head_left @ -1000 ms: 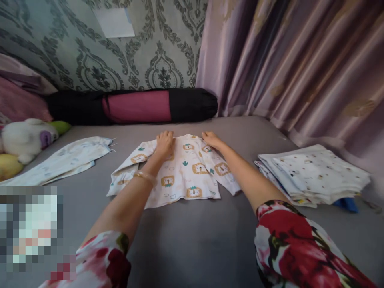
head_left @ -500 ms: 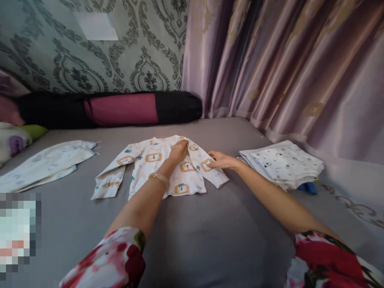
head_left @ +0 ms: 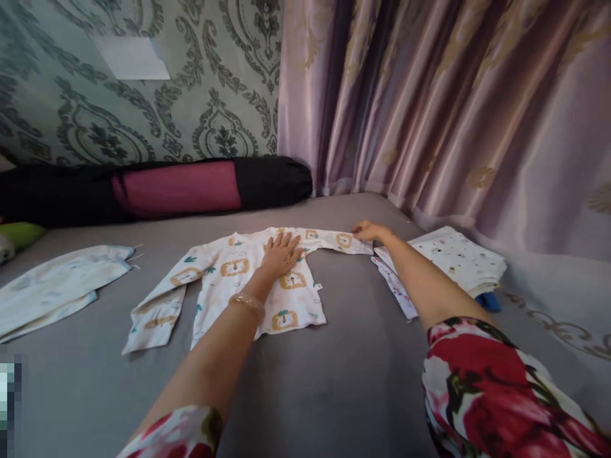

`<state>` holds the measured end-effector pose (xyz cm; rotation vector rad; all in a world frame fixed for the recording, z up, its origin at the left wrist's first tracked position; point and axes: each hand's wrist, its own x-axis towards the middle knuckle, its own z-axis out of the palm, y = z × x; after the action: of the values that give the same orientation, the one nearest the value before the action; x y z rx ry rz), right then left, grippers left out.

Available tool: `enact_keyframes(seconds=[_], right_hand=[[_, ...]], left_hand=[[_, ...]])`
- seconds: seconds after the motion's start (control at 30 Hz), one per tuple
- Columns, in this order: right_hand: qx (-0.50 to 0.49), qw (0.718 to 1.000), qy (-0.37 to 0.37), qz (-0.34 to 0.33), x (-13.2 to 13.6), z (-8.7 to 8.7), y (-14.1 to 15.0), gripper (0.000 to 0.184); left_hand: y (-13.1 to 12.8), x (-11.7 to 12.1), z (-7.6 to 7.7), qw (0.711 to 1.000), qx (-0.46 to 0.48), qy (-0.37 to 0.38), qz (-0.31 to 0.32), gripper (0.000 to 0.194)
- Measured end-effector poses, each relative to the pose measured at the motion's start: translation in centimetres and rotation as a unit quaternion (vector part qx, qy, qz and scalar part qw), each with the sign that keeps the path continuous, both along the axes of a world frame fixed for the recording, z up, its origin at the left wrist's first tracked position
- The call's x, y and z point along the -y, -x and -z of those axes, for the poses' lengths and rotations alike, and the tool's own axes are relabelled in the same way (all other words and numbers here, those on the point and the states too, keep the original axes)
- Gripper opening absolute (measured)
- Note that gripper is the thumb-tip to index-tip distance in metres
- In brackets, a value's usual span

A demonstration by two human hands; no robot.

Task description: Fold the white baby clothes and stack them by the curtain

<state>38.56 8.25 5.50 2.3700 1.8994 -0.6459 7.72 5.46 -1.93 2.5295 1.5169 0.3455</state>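
Note:
A small white long-sleeved shirt (head_left: 219, 286) printed with orange lion faces lies spread on the grey bed sheet. My left hand (head_left: 280, 256) rests flat on its chest, fingers spread, with a pale bangle on the wrist. At the end of the right-hand sleeve, my right hand (head_left: 370, 231) pinches the fabric near the cuff. That sleeve stretches straight out sideways from the shoulder. The opposite sleeve (head_left: 160, 318) slants down toward me, lying on the bed.
Pale trousers (head_left: 71, 280) with drawstrings lie at the left. A stack of folded clothes (head_left: 458, 257) sits at the right, partly behind my right forearm. Along the wall runs a black and maroon long bolster-like bag (head_left: 181, 187). Curtains (head_left: 429, 114) hang behind the bed.
The right-hand sleeve has swung up and outward, from slanting downward to lying straight sideways, with my right hand on it. My left hand has opened flat on the shirt.

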Motion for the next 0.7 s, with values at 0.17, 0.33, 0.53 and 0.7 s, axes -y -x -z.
enact_keyframes(seconds=[0.17,0.33,0.53,0.7], right_hand=[[-0.012,0.997,0.068,0.044,0.3,-0.1,-1.7,0.010],[-0.038,0.994,0.074,0.077,0.0,-0.3,-2.2,0.011],[-0.070,0.992,-0.022,0.105,-1.1,0.5,-2.8,0.012],[-0.029,0.987,-0.118,0.101,-2.5,1.2,-3.4,0.026]], left_hand=[[0.0,-0.6,-0.2,0.999,0.000,0.032,0.003,0.059],[-1.6,-0.7,-1.0,0.994,0.052,0.063,-0.066,0.051],[-2.8,0.1,-0.1,0.996,0.023,0.018,-0.084,0.062],[-2.5,0.0,-0.2,0.995,-0.020,0.037,-0.086,0.068]])
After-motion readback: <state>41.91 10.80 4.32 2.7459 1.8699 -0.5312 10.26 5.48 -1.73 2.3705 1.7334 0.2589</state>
